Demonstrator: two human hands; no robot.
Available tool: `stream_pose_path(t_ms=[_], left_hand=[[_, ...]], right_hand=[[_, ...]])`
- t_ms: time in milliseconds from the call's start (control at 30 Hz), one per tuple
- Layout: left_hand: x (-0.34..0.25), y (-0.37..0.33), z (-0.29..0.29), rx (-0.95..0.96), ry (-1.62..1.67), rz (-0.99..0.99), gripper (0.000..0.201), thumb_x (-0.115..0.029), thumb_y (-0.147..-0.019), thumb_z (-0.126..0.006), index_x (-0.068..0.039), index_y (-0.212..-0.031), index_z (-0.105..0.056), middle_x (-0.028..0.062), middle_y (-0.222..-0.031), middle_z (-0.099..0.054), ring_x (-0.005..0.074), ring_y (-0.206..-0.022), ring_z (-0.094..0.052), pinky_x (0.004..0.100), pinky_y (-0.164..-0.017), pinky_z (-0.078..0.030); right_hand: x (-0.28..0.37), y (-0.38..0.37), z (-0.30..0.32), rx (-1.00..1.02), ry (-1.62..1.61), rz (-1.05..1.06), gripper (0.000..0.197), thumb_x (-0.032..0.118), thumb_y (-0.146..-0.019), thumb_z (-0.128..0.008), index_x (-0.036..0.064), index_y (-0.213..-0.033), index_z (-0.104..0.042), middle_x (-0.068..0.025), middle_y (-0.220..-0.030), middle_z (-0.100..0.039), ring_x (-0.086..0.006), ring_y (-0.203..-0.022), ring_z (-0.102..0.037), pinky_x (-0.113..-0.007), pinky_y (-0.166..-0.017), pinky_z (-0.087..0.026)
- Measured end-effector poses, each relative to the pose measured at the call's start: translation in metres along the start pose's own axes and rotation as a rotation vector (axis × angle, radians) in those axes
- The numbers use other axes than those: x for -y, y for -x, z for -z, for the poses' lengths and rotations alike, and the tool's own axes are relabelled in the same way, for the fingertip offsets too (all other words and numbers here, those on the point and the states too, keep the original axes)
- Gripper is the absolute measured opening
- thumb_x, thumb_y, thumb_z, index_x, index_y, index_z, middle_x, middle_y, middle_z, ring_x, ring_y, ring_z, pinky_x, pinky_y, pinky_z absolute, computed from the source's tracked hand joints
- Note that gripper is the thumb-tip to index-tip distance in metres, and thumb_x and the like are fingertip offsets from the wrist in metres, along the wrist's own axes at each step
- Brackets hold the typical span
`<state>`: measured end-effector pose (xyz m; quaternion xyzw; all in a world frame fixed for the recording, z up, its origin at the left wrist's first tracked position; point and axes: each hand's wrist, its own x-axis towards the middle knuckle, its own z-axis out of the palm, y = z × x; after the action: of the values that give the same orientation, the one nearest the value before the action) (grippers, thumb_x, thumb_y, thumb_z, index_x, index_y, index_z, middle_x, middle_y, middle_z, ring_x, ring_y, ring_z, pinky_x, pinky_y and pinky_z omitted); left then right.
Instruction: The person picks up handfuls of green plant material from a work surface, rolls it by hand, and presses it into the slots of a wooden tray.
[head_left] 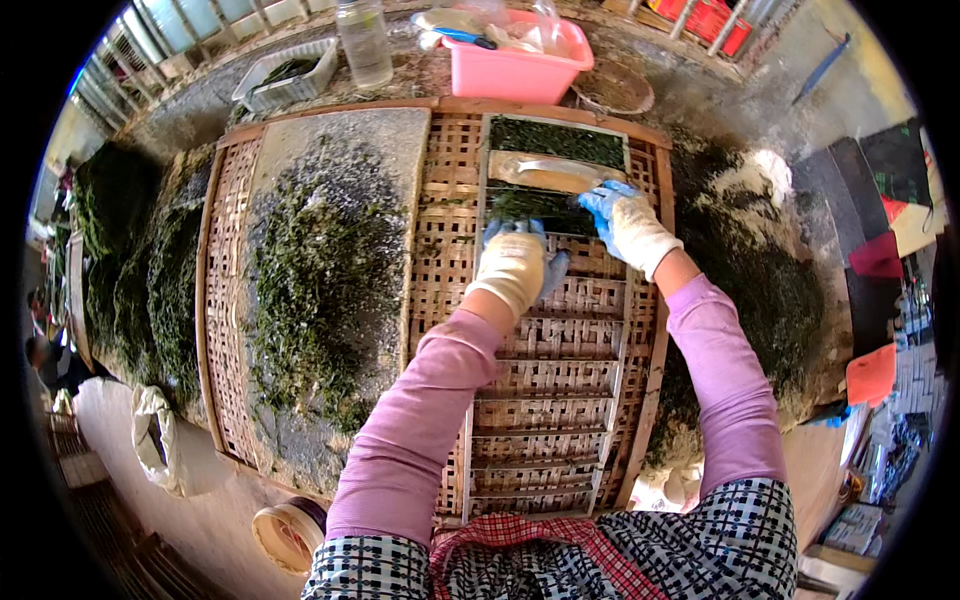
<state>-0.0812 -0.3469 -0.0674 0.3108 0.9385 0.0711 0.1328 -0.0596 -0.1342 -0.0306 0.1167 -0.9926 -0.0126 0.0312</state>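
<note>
My left hand (512, 265), in a blue glove with a cream cuff, has its fingers on dark green leafy shreds (525, 204) and its thumb apart. Curled at the right end of these shreds is my right hand (628, 222), gloved the same way; its fingertips are partly hidden. Both hands work over a ladder-like metal frame (545, 362) lying on a woven bamboo tray (445, 190). Above my fingers, a wooden block with a pale handle (560, 172) lies across the frame. Packed green shreds (555, 140) fill the frame's farthest section.
Left of the frame, a board (390, 135) bears a heap of loose green shreds (320, 280). A pink tub (520, 70), a clear bottle (365, 45) and a pale basket (290, 75) stand behind the tray. More green heaps (745, 320) flank it. A bucket (285, 535) stands at lower left.
</note>
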Motion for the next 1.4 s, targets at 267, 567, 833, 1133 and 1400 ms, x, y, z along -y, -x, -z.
stream_pose_path(t_ms=[267, 567, 833, 1133, 1400], left_hand=[[-0.010, 0.003, 0.035, -0.152, 0.040, -0.045, 0.041, -0.042, -0.094, -0.053, -0.013, -0.119, -0.068, 0.0101, -0.132, -0.063, 0.0283, -0.130, -0.052, 0.0416, -0.113, -0.034], [0.045, 0.008, -0.022, -0.635, -0.143, 0.010, 0.039, -0.035, -0.092, -0.056, -0.012, -0.123, -0.066, 0.0079, -0.125, -0.064, 0.0368, -0.123, -0.054, 0.0545, -0.116, -0.026], [0.037, 0.004, -0.020, -0.880, -0.036, -0.058, 0.061, -0.037, -0.083, -0.063, 0.002, -0.129, -0.050, 0.0207, -0.124, -0.056, 0.0390, -0.119, -0.053, 0.0549, -0.108, -0.035], [0.043, 0.009, -0.018, -0.927, 0.032, 0.064, 0.072, -0.043, -0.081, -0.067, 0.002, -0.133, -0.046, 0.0221, -0.140, -0.049, 0.0407, -0.122, -0.051, 0.0542, -0.107, -0.036], [0.045, 0.014, -0.017, -0.877, 0.051, 0.086, 0.081, -0.045, -0.083, -0.065, 0.001, -0.144, -0.039, 0.0213, -0.142, -0.049, 0.0383, -0.125, -0.051, 0.0504, -0.108, -0.037]], right_hand=[[0.006, 0.012, -0.017, -0.223, -0.509, -0.157, 0.019, 0.010, -0.095, -0.059, 0.0073, -0.113, -0.067, -0.0113, -0.101, -0.069, -0.0185, -0.091, -0.064, -0.027, -0.085, -0.052], [0.016, 0.013, 0.008, 0.005, -0.593, -0.483, 0.025, 0.008, -0.094, -0.063, 0.0013, -0.118, -0.064, -0.0094, -0.105, -0.072, -0.0177, -0.087, -0.065, -0.031, -0.081, -0.053], [0.034, -0.027, -0.049, 0.021, -0.768, -0.154, 0.023, 0.004, -0.093, -0.061, 0.0019, -0.116, -0.064, -0.0100, -0.112, -0.070, -0.0186, -0.091, -0.064, -0.033, -0.082, -0.053], [0.036, -0.056, 0.010, -0.281, -0.197, -0.228, 0.021, 0.028, -0.089, -0.069, 0.0087, -0.099, -0.068, -0.0178, -0.088, -0.068, -0.0385, -0.079, -0.065, -0.046, -0.071, -0.052], [0.049, -0.037, 0.015, 0.140, -0.279, -0.351, 0.034, 0.037, -0.091, -0.067, 0.0080, -0.110, -0.069, -0.0166, -0.104, -0.071, -0.0342, -0.095, -0.068, -0.042, -0.082, -0.054]])
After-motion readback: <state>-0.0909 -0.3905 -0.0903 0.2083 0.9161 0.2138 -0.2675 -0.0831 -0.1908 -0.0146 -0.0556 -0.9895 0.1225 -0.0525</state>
